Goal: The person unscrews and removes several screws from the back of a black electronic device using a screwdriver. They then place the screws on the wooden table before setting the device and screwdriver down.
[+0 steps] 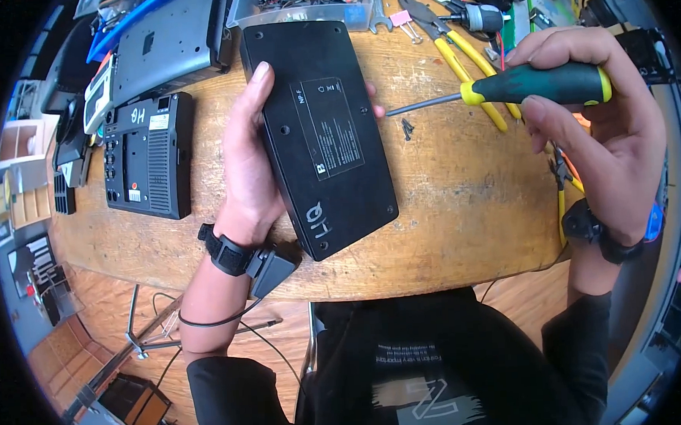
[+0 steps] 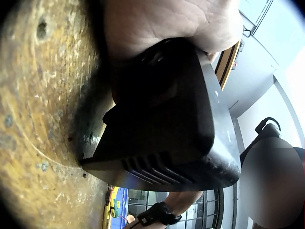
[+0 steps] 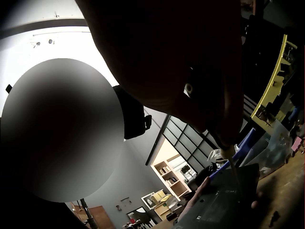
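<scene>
A flat black device housing [image 1: 325,205] with a printed label and corner screw holes is tilted over the wooden table, held by my left hand [image 1: 245,160]. The thumb lies on its face, and fingertips show past its right edge. In the left wrist view, the housing [image 2: 186,119] has slots along one side. My right hand [image 1: 622,139] grips a screwdriver [image 1: 540,86] by its green and yellow handle. Its shaft points left, with the tip close to the housing's right edge and the left fingertips. A few dark screws [image 1: 407,129] lie just below the shaft.
Another black device [image 1: 144,156] lies on the wooden table [image 1: 463,230] at left, with a larger black panel [image 1: 162,45] behind it. Yellow-handled cutters [image 1: 455,55], a wrench [image 1: 380,17], a pink binder clip [image 1: 402,18] and a clear parts bin [image 1: 358,14] are at the back.
</scene>
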`<state>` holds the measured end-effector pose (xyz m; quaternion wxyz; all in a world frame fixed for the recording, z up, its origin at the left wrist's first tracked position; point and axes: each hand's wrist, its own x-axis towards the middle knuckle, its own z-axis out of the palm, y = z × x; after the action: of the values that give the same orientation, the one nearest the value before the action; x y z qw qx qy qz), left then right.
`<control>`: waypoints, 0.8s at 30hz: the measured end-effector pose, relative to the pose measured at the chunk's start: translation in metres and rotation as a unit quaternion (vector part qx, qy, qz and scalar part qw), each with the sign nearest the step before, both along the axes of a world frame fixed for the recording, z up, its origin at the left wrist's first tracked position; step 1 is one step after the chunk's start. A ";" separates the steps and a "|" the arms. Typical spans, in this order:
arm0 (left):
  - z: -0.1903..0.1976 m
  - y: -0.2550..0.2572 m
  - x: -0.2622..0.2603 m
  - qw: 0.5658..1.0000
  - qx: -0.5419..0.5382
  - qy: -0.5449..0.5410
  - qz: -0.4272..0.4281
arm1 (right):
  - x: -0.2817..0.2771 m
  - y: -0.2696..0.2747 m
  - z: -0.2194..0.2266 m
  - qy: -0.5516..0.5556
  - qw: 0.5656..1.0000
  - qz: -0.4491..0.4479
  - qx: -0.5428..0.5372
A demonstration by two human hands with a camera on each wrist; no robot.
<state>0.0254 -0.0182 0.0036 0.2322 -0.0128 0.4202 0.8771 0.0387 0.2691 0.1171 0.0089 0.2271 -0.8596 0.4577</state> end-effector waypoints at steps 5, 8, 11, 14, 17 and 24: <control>0.001 0.002 0.001 1.000 -0.016 -0.004 0.012 | -0.008 -0.004 -0.002 0.016 0.999 0.035 0.004; -0.003 0.001 -0.001 1.000 -0.016 -0.007 0.013 | -0.012 -0.007 -0.004 0.029 0.999 0.041 0.014; -0.004 0.001 0.001 1.000 -0.027 -0.008 0.013 | -0.013 -0.010 -0.011 0.068 0.996 0.049 -0.002; -0.004 0.002 0.000 0.999 -0.037 -0.009 0.015 | -0.011 -0.019 -0.022 0.084 0.995 0.046 -0.042; -0.003 0.001 0.000 0.999 -0.032 -0.014 0.011 | -0.019 -0.007 -0.008 0.026 0.998 0.054 0.008; -0.005 0.002 0.001 0.998 0.037 -0.040 0.032 | -0.026 -0.007 0.000 0.108 0.982 0.053 0.143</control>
<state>0.0268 -0.0163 -0.0011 0.2209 -0.0531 0.3769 0.8980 0.0123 0.2621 0.1166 0.0449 0.3194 -0.8968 0.3027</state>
